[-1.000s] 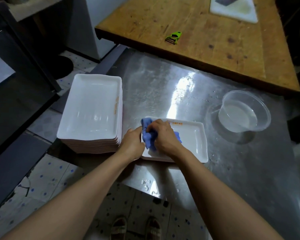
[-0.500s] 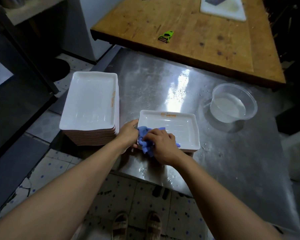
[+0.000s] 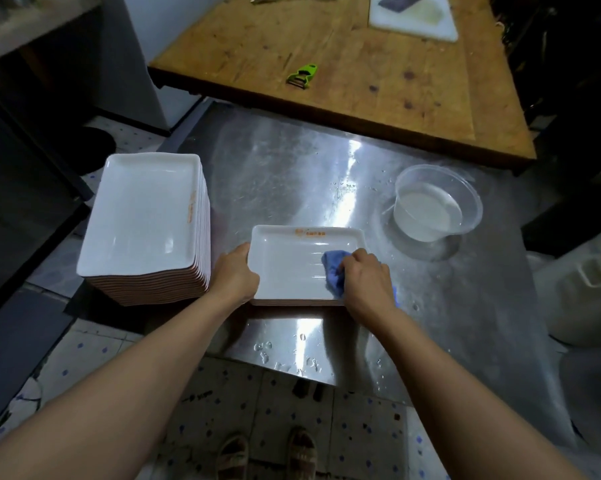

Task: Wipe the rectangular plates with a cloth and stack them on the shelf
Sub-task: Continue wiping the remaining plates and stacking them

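A white rectangular plate (image 3: 288, 261) with an orange logo on its far rim lies on the steel table (image 3: 292, 174) near the front edge. My left hand (image 3: 235, 275) grips the plate's left rim. My right hand (image 3: 365, 282) holds a bunched blue cloth (image 3: 333, 268) and presses it on the plate's right part. A tall stack of the same white plates (image 3: 143, 220) stands to the left, at the table's left edge.
A clear plastic bowl (image 3: 434, 206) with water sits to the right of the plate. Behind lies a wooden table (image 3: 344, 57) with a green peeler (image 3: 302, 76) and a white cutting board (image 3: 413, 15). A white container (image 3: 586, 278) stands at the right. Water drops mark the table's front edge.
My right hand has slid the blue cloth from the plate's left end across to its right part. My left hand stays on the left rim.
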